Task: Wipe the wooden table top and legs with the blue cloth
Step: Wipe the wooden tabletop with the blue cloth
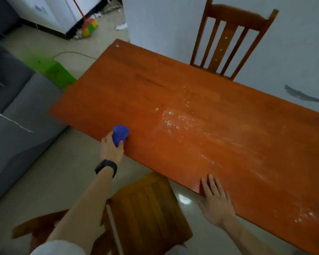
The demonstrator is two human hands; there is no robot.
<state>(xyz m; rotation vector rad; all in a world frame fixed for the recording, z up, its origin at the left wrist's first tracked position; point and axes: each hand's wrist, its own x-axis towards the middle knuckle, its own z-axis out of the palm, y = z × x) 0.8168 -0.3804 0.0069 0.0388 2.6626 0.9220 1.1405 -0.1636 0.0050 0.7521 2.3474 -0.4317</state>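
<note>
While the right hand [216, 201] lies flat and empty on the near edge of the counter [219, 100], the outstretched left hand [112, 149] clenches the bunched blue cloth [120, 134] against the wood at the near-left edge. White smears and a small yellow crumb [156, 110] farther across suggest wiping has barely started; the legs are out of view.

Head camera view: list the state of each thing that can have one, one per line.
Blue cloth: bunched, pressed on the table near its edge.
Left hand: closed on the cloth.
Right hand: open, flat on the near table edge.
Wooden table: top smeared with white residue on the right part.
Yellow crumb: lying on the top, not wiped away.
Near chair: seat out from under the table.
Far chair: upright against the far edge.
</note>
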